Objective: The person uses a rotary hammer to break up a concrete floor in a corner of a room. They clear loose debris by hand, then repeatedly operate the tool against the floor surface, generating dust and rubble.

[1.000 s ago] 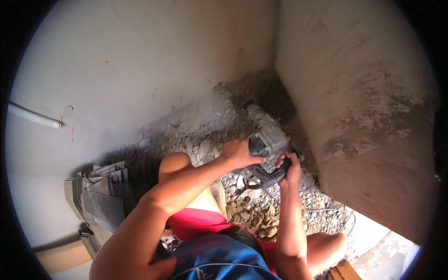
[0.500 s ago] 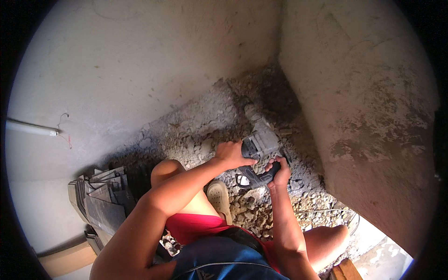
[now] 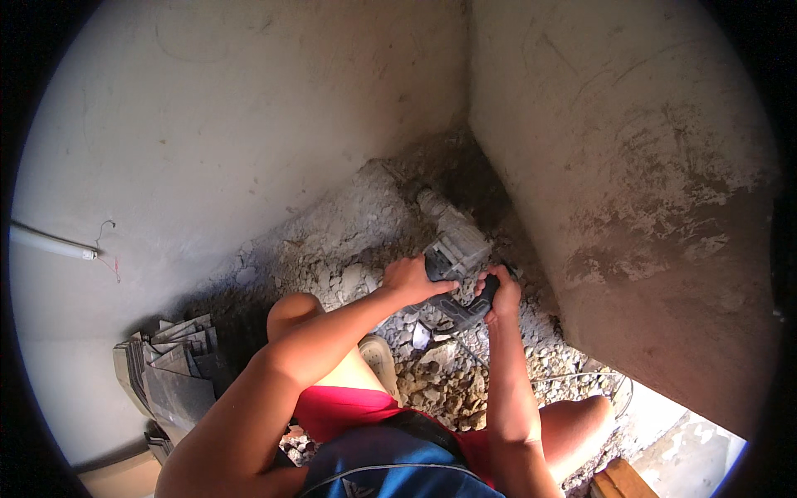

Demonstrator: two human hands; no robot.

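Observation:
A dusty grey rotary hammer [image 3: 458,249] slants away from me toward the corner of the walls, its front end down among broken rubble. My right hand [image 3: 504,295] is wrapped round its black rear handle. On the left side of the tool's body, my left hand [image 3: 412,280] grips with the thumb toward me, its other fingers partly hidden. Dust and shadow hide the tip of the bit. Loose stones and broken concrete [image 3: 432,373] lie under and around the tool.
Plastered walls [image 3: 274,108] meet close beyond the hammer. Stacked broken tiles [image 3: 178,369] lean at the left, below a white tube light [image 3: 54,242] on the wall. A thin cable [image 3: 581,376] crosses the rubble at right. A wooden piece [image 3: 621,480] lies at lower right. My beige clog [image 3: 379,363] rests on the stones.
The view has shifted slightly, with the wall corner now further left. The hammer's rear handle sits a little higher in the picture, and both hands keep their grip.

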